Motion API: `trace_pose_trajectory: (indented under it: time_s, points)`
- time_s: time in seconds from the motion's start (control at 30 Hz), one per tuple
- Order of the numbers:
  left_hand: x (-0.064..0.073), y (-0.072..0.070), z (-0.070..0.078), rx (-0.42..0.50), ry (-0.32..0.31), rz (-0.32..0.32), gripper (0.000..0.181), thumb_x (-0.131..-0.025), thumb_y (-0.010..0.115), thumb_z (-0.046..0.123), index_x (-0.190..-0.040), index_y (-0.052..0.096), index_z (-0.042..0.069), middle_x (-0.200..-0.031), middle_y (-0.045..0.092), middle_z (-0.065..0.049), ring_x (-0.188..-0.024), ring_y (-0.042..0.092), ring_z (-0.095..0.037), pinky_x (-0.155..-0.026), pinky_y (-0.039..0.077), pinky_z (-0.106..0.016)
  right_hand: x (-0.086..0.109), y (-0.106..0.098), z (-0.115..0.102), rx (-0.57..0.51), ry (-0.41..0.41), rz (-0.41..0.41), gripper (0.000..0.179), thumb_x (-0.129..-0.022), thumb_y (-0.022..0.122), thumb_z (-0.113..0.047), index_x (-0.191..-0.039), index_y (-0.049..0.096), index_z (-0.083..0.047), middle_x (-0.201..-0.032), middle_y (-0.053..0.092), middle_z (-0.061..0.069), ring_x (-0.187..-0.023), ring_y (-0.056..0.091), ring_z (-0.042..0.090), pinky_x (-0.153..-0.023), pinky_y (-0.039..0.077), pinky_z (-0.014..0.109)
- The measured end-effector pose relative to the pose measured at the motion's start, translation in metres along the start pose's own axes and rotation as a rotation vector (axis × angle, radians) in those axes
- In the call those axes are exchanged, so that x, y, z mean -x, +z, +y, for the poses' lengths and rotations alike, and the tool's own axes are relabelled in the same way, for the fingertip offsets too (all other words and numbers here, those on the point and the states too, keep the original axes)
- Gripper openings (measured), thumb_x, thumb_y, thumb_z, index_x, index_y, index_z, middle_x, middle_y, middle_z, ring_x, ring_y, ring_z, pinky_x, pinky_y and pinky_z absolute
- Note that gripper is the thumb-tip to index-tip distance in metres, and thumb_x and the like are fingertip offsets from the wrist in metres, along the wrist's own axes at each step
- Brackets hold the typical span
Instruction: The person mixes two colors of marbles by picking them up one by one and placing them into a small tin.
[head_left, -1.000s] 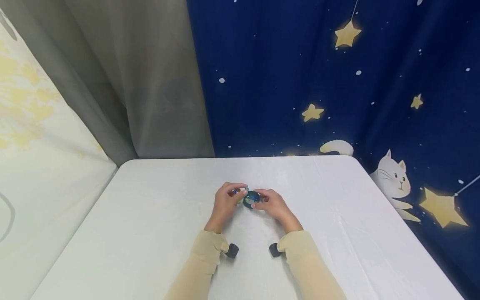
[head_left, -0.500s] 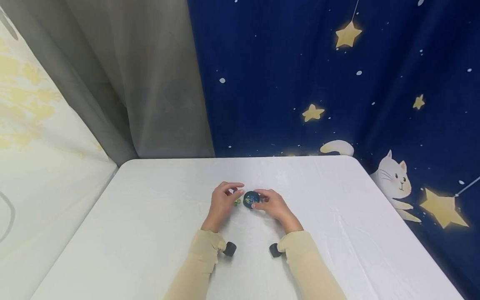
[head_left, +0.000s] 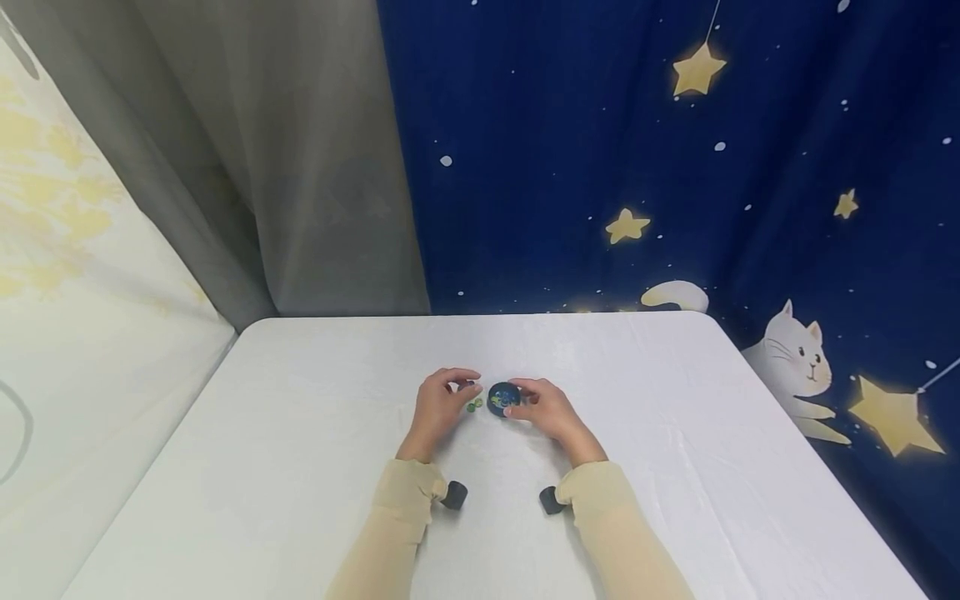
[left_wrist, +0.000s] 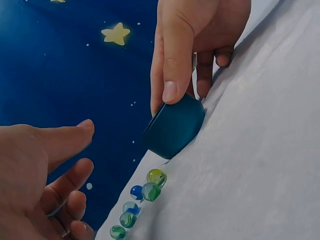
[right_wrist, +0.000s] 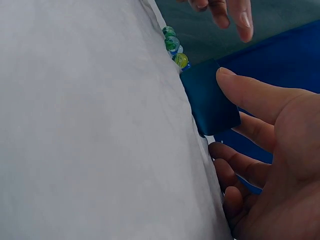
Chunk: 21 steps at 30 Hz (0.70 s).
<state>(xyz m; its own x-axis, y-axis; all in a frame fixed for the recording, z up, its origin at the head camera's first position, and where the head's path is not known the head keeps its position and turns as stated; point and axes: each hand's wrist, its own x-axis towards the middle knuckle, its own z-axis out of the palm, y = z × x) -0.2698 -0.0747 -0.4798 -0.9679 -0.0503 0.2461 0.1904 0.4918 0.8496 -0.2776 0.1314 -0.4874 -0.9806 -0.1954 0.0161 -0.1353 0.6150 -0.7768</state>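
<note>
My right hand [head_left: 552, 410] grips a small dark teal bowl [left_wrist: 175, 129] by its right side, thumb on the near rim and fingers behind. The bowl stands upright on the table, with yellow, green and blue colours showing inside it in the head view. To its left, several glass marbles [left_wrist: 151, 192] with green, blue and yellow swirls sit close together on the cloth. My left hand [head_left: 437, 410] hovers over and beside these marbles, thumb and index finger apart with nothing between them. In the head view its fingers partly cover the group.
A white cloth covers the table [head_left: 300, 400]. Beyond the far edge hang a grey curtain [head_left: 330, 167] and a blue one [head_left: 540, 167] with stars. Each wrist carries a small black camera [head_left: 454, 495] at the sleeve.
My left hand has drawn back leftward from the bowl's rim; the clear marble pinched there a second ago is gone from its fingertips. The right hand and bowl stay nearly in place.
</note>
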Motion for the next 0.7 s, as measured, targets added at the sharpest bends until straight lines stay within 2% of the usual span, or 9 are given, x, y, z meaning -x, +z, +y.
trace_pose_trajectory:
  time_s: [0.2, 0.4, 0.7]
  points:
    - [0.0008, -0.0025, -0.0038, -0.106, -0.059, 0.004, 0.017, -0.08, 0.078, 0.017, -0.096, 0.077, 0.014, -0.079, 0.063, 0.003, -0.078, 0.055, -0.018, -0.076, 0.044, -0.036, -0.0002, -0.0002, 0.0005, -0.009, 0.02, -0.004, 0.051, -0.079, 0.08, -0.025, -0.127, 0.065, -0.02, -0.119, 0.062, 0.008, -0.106, 0.055, 0.027, -0.089, 0.045, 0.047]
    - [0.0015, -0.0059, -0.0045, -0.158, -0.115, -0.048, 0.019, -0.081, 0.078, 0.017, -0.099, 0.077, 0.014, -0.077, 0.061, 0.003, -0.07, 0.053, -0.016, -0.068, 0.041, -0.033, -0.0007, 0.0001, 0.0003, -0.001, 0.027, -0.003, 0.051, -0.079, 0.081, -0.026, -0.127, 0.065, -0.02, -0.119, 0.062, 0.008, -0.106, 0.055, 0.027, -0.089, 0.045, 0.047]
    - [0.0038, -0.0046, -0.0066, -0.215, -0.144, -0.075, 0.018, -0.08, 0.079, 0.019, -0.098, 0.076, 0.016, -0.074, 0.059, 0.003, -0.07, 0.051, -0.016, -0.068, 0.04, -0.034, -0.0014, 0.0, 0.0002, 0.0, 0.023, -0.002, 0.051, -0.079, 0.08, -0.026, -0.128, 0.065, -0.02, -0.119, 0.062, 0.007, -0.106, 0.055, 0.026, -0.088, 0.045, 0.047]
